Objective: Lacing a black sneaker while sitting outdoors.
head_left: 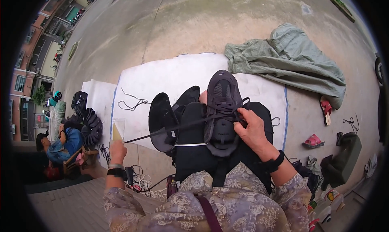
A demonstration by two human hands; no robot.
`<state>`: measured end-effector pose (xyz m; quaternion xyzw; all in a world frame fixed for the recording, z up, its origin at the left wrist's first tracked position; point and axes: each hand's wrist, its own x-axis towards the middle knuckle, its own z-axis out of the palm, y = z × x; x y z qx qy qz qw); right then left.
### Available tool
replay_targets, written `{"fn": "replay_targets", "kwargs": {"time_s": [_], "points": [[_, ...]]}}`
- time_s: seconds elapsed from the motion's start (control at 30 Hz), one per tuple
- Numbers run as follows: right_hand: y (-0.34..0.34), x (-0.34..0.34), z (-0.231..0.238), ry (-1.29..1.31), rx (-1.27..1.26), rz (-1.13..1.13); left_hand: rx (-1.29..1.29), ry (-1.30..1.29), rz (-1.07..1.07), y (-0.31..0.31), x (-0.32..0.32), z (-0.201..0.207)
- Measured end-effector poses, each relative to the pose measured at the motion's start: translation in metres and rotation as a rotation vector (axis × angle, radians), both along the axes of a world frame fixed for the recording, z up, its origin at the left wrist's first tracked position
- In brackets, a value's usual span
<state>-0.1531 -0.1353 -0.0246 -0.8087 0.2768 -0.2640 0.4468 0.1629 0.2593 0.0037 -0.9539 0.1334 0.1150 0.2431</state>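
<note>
A dark sneaker [223, 114] rests on my lap, toe pointing away, with laces threaded through its upper eyelets. My left hand [117, 151] is closed in a fist, well out to the left, gripping one end of a black shoelace [170, 129]. The lace runs taut from that fist across to the sneaker. At the sneaker's right side, my right hand [253, 128] pinches the lacing by the eyelets with thumb and forefinger. Two more black shoes lean left of my lap, the nearer one [160, 114] partly overlapping the farther one [188, 96].
A white sheet [137, 78] with blue edges lies on the concrete, a loose black lace [133, 104] on it. Beyond it on the right is a grey-green cloth [291, 62]. Red sandals [325, 110] lie nearby. Another person [67, 145] sits at left beside a row of black shoes [91, 128].
</note>
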Motion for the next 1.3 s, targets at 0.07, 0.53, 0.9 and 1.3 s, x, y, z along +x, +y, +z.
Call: {"fn": "replay_targets", "kwargs": {"time_s": [0.07,0.53,0.9,1.3], "points": [[0.002,0.003,0.0,0.031,-0.042,0.007,0.047,-0.043,0.091,0.036,0.01,-0.004],[-0.006,0.006,0.003,-0.09,0.361,-0.153,-1.344,0.527,-0.855,-0.262,-0.107,0.017],[-0.038,0.011,-0.006,0.216,0.206,0.045,-1.161,0.472,-0.874,-0.283,-0.115,-0.006],[-0.051,0.011,-0.013,0.276,0.212,0.201,-1.099,0.44,-0.839,-0.289,-0.125,-0.01]]}}
